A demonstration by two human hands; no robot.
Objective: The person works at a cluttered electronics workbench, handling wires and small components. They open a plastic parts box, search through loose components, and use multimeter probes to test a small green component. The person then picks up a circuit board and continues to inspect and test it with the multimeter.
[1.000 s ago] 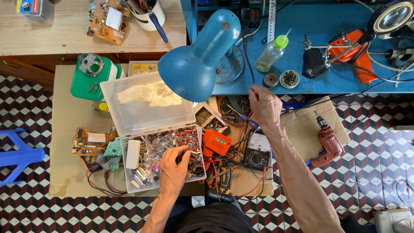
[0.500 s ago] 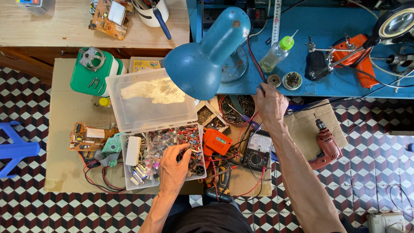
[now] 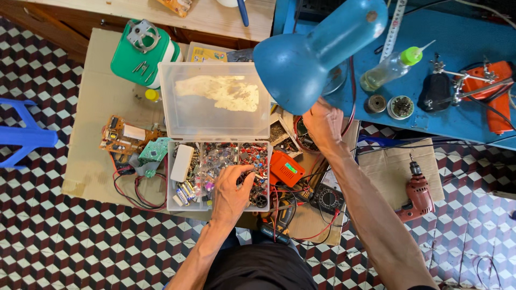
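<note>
Crowding parts box (image 3: pixel 217 174): circuit board (image 3: pixel 124 138) | lamp shade (image 3: pixel 301 59) overhangs right hand (image 3: pixel 322 122)

The left hand (image 3: pixel 232 189) digs its fingers into a clear parts box (image 3: pixel 217 174) of small components, while the right hand (image 3: pixel 322 122) reaches under the blue lamp shade (image 3: pixel 301 64).

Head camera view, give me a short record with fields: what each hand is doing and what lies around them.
left hand: fingers down in the clear parts box, among small electronic components
right hand: raised under the shade of the blue desk lamp, at its rim; whether it grips the lamp cannot be told
box lid: open, lying flat behind the box
right of box: orange tester, black multimeter
left of box: circuit boards with red wires
floor, right: red power drill on cardboard
blue bench: clear bottle with green cap
</note>
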